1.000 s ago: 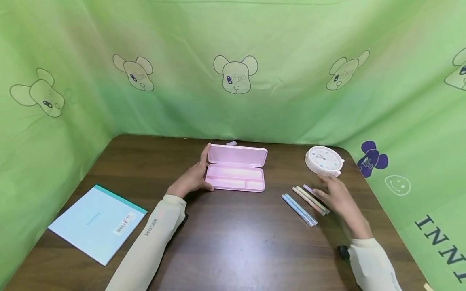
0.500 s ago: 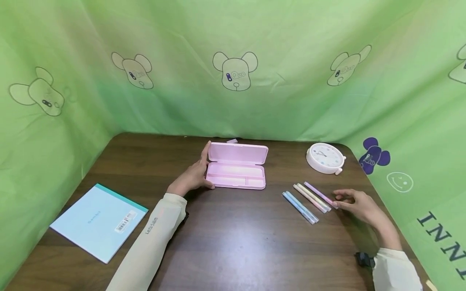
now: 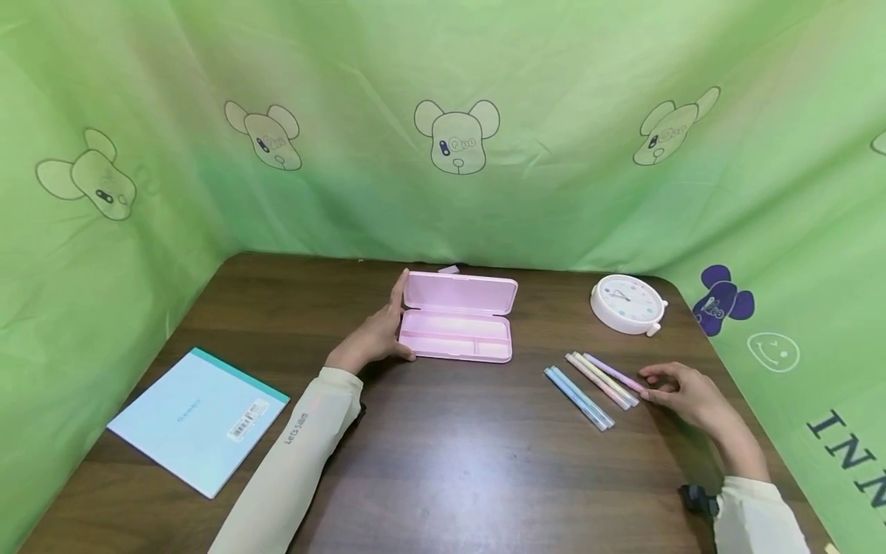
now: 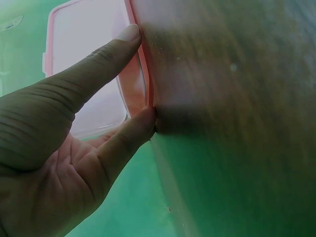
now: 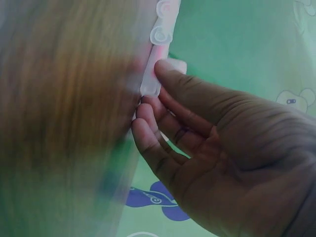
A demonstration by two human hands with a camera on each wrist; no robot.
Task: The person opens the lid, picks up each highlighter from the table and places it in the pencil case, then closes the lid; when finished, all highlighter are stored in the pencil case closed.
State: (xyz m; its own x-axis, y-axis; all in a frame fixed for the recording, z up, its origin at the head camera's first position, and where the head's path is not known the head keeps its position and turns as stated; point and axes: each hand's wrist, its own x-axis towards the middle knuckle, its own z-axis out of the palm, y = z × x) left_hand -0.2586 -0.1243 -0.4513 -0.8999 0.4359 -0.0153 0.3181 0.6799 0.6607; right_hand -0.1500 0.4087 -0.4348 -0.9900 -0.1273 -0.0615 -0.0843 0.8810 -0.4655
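Judge this as the start of picking up the violet pen, lying on the worktop with its near end apparently pinched between thumb and fingers of the right hand. Make that pinch light but firm. Lift straight up before swinging sideways, so as not to roll the pale pens close alongside, or the blue pens left of them. Held by one end, likely to tip; shift the grip toward the middle if so. Farther off, with the left hand, fingers spread from the near corner up to the raised lid, grip the open case without pushing the lid over.

For writing, read what seems to be "Lets Sillim" on the left sleeve. On the notebook, find a barcode label and faint lettering, too small to trust. On the clock, too small to make out any brand. On the curtain, read "INN" at the right edge; beside the mouse-eared heads, guess at nothing.
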